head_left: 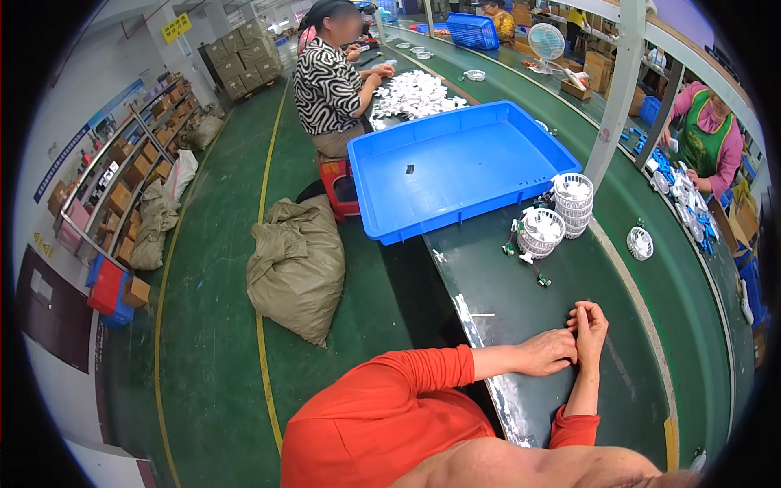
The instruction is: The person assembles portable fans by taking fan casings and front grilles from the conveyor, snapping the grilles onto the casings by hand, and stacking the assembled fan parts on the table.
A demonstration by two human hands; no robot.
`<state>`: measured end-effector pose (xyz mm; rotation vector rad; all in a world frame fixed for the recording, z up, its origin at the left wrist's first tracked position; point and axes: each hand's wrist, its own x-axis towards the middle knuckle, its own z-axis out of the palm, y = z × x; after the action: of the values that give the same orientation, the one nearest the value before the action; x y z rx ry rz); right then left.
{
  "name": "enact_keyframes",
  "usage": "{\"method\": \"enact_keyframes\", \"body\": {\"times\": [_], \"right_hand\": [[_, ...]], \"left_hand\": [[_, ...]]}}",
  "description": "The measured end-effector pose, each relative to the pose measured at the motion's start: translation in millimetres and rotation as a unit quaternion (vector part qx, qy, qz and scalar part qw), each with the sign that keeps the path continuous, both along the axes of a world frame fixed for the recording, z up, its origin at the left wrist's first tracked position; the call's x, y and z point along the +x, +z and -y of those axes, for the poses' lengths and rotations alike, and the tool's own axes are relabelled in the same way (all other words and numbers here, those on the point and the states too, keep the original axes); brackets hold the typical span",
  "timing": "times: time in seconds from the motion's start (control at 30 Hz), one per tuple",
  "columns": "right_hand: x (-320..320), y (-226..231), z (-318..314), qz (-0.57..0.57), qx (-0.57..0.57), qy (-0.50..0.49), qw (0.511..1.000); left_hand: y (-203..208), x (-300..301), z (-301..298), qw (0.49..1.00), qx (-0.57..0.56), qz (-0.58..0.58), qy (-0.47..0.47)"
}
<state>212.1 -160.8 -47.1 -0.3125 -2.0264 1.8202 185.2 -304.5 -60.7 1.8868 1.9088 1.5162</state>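
My left hand (547, 352) rests low over the dark worktable (521, 285), its fingers bent and drawn together beside my right hand (589, 327). The right hand is raised from the wrist, with its fingers curled in toward the left one. The hands touch or nearly touch; whatever is between the fingers, if anything, is too small or hidden to make out. Beyond them stand white round cage-like fan housings: a tall stack (573, 207) and a shorter stack (541, 234) with white parts inside. Wires with a small green circuit board (543, 281) hang by the shorter stack.
A large blue tray (407, 231) overhangs the table's left edge. One white cage (640, 242) lies on the green conveyor belt (663, 301) at right. A stuffed sack (297, 272) stands on the floor. Co-workers sit beyond the tray (329, 89) and across the belt (708, 138).
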Motion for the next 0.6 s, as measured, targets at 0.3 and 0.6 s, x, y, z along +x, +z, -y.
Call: {"method": "enact_keyframes", "body": {"times": [0.3, 0.6], "right_hand": [[1.0, -0.7, 0.2, 0.003, 0.001, -0.004, 1.000], [0.2, 0.5, 1.3, 0.005, 0.007, -0.008, 1.000]], "left_hand": [[-0.3, 1.0, -0.1, 1.000, 0.008, -0.004, 0.003], [-2.1, 0.3, -0.7, 1.000, 0.016, -0.003, 0.004]]}}
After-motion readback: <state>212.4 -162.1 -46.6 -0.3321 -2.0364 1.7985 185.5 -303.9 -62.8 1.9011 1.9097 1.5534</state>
